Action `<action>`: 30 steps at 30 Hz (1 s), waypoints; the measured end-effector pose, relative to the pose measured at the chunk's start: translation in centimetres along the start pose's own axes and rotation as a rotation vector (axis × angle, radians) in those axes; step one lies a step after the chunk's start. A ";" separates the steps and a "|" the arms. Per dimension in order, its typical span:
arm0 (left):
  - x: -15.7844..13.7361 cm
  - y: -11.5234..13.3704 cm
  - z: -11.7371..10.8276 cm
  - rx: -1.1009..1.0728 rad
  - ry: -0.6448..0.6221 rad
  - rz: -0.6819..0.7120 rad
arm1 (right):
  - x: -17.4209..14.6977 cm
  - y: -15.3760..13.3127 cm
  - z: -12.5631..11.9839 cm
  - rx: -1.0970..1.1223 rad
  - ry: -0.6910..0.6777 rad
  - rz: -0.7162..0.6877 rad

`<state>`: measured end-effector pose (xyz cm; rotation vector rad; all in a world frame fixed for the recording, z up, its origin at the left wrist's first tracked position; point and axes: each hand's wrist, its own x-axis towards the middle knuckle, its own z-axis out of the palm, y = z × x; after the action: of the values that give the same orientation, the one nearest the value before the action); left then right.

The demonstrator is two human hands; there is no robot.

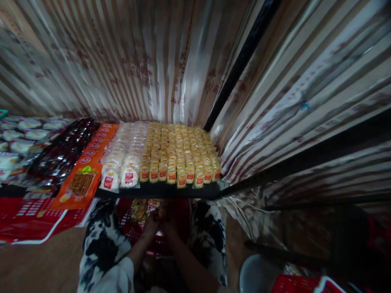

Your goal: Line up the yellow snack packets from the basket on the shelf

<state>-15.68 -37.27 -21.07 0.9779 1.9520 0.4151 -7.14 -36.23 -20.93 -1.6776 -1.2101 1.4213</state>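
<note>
My left hand (152, 221) and my right hand (166, 221) meet over a red plastic basket (124, 228) between my knees. The fingers of both look curled in and close together. Whatever they hold is hidden by shadow and by the hands themselves. Small yellowish wrapped packs (139, 210) lie in the basket, just left of and behind my left hand. On the dark shelf (159, 190) above stand rows of yellow wrapped cakes (180, 158). Left of these are two rows of round white packs (130, 176) with red labels.
An orange snack packet (80, 179) hangs over the shelf edge beside dark shiny packets (62, 156) and white packs (29, 134). Another red basket (27, 217) is at left. A grey bucket (256, 274) stands right. Striped sheeting (171, 61) and dark poles (241, 65) enclose the stall.
</note>
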 end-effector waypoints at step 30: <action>-4.0 12.4 -7.3 -0.304 0.341 0.529 | -1.9 -10.8 -6.7 -0.375 0.383 -0.796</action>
<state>-14.70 -31.93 -7.18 1.2757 1.8214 1.2082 -3.33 -33.15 -9.08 -1.3426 -1.7040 0.3922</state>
